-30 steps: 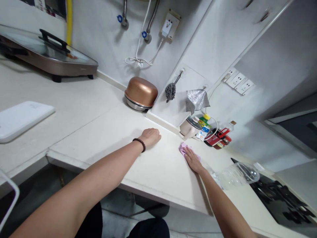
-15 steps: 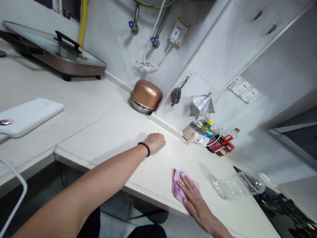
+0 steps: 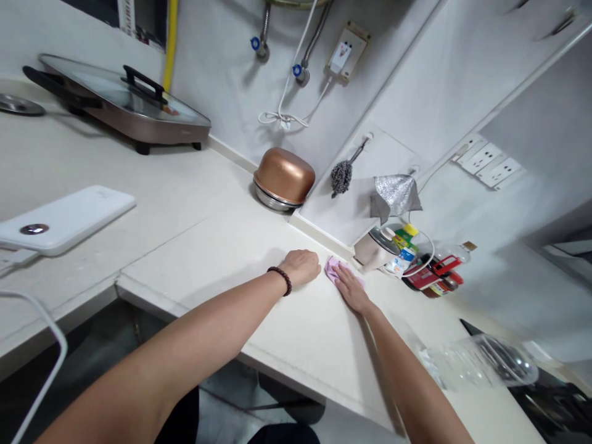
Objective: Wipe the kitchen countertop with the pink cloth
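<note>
My left hand is curled into a fist and rests on the white countertop, a dark beaded bracelet round its wrist. I see nothing in that fist, though its underside is hidden. Just to its right, my right hand presses a pink cleaning cloth against the counter, near the low ledge by the wall. Its fingers stretch over the cloth, which is partly covered by them. Both forearms reach in from the bottom of the view.
An upturned copper-coloured pot stands beyond my left hand. A pale lidded pot and bottles stand right of the ledge. A clear plastic bottle lies near the black stove. An electric pan and white power bank are left.
My right hand has slid the pink cloth away from the counter's front edge toward the wall ledge, close to my left fist. The left hand stays on the counter; the view has shifted slightly.
</note>
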Action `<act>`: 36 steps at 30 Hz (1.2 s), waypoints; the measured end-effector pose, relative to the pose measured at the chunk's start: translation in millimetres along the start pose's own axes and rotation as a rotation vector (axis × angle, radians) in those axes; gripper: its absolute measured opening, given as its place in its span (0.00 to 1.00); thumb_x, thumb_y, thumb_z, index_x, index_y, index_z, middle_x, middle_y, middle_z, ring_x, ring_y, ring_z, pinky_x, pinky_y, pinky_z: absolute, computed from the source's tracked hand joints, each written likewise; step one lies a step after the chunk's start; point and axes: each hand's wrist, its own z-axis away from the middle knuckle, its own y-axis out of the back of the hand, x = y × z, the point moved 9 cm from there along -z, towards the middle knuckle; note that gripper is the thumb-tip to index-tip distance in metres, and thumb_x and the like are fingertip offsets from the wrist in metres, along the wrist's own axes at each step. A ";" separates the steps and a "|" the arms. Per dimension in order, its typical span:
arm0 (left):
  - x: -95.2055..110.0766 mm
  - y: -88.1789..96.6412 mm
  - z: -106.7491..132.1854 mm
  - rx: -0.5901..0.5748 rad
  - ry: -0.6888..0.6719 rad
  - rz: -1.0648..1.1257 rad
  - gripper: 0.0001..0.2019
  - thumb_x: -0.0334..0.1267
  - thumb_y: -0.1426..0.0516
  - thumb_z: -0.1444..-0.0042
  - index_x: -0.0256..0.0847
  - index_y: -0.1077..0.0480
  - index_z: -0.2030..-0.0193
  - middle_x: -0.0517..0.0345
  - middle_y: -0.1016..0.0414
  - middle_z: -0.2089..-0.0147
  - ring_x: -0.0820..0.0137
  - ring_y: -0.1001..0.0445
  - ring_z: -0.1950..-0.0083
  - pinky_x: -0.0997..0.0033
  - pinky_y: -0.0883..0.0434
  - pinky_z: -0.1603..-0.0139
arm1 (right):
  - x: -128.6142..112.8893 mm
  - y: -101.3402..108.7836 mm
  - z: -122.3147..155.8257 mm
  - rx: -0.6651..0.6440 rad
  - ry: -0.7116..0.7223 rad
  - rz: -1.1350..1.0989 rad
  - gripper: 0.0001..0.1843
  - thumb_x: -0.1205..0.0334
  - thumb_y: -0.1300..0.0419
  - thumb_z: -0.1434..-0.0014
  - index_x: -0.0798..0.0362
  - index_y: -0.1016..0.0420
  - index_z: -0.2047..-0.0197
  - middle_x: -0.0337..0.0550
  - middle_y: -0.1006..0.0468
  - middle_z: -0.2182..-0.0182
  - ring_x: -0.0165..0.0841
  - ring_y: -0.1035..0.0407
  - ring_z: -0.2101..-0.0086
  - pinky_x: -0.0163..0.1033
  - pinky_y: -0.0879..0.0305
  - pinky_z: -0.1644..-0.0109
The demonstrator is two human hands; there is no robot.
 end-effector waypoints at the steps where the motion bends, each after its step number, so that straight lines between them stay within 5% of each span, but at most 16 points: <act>1: -1.1 0.7 -0.6 -0.002 0.007 -0.002 0.19 0.41 0.52 0.37 0.35 0.21 0.54 0.38 0.19 0.54 0.56 0.21 0.50 0.63 0.29 0.52 | 6.2 -1.4 -11.1 0.003 -0.026 0.006 0.33 0.43 0.64 0.28 0.46 0.44 0.27 0.40 0.46 0.28 0.39 0.57 0.29 0.54 0.59 0.26; 5: -5.2 6.5 -1.8 0.006 0.029 -0.005 0.19 0.41 0.51 0.37 0.35 0.21 0.54 0.40 0.18 0.54 0.57 0.21 0.50 0.66 0.29 0.53 | 19.8 -3.4 -36.8 0.013 -0.115 0.018 0.32 0.44 0.64 0.28 0.46 0.41 0.29 0.40 0.43 0.29 0.39 0.56 0.29 0.55 0.59 0.26; 10: -13.3 15.1 -1.7 0.027 0.063 0.013 0.18 0.41 0.51 0.37 0.35 0.21 0.54 0.40 0.19 0.53 0.58 0.21 0.49 0.66 0.29 0.51 | 1.6 -2.1 -24.3 0.038 -0.087 0.021 0.33 0.45 0.65 0.28 0.48 0.43 0.28 0.42 0.44 0.29 0.40 0.57 0.29 0.56 0.59 0.26; 21: -16.0 23.1 4.6 0.047 0.075 0.010 0.19 0.40 0.52 0.37 0.34 0.21 0.55 0.40 0.19 0.52 0.58 0.21 0.49 0.65 0.28 0.53 | -146.5 19.6 116.3 -0.048 0.218 -0.021 0.29 0.51 0.56 0.27 0.39 0.50 0.26 0.37 0.55 0.26 0.40 0.62 0.28 0.55 0.56 0.27; 26: -16.8 21.7 5.6 0.041 0.087 0.015 0.18 0.39 0.51 0.37 0.35 0.21 0.54 0.41 0.19 0.52 0.59 0.21 0.49 0.67 0.28 0.53 | -174.4 23.4 153.1 -0.116 0.274 -0.036 0.30 0.53 0.53 0.28 0.38 0.51 0.25 0.35 0.57 0.26 0.41 0.64 0.28 0.55 0.56 0.26; 30: -15.7 22.0 3.0 0.050 0.081 0.024 0.18 0.38 0.51 0.37 0.34 0.21 0.54 0.40 0.18 0.53 0.58 0.21 0.48 0.66 0.28 0.52 | -165.0 20.7 136.0 -0.149 0.269 -0.048 0.29 0.52 0.53 0.28 0.38 0.51 0.26 0.36 0.57 0.26 0.41 0.65 0.28 0.55 0.56 0.27; 36: -16.2 22.0 -0.3 0.058 0.090 0.021 0.18 0.39 0.50 0.37 0.36 0.20 0.54 0.41 0.18 0.54 0.59 0.21 0.48 0.68 0.28 0.52 | -113.7 7.0 42.2 -0.057 0.215 -0.038 0.30 0.46 0.59 0.27 0.41 0.48 0.26 0.39 0.52 0.26 0.40 0.61 0.28 0.56 0.56 0.27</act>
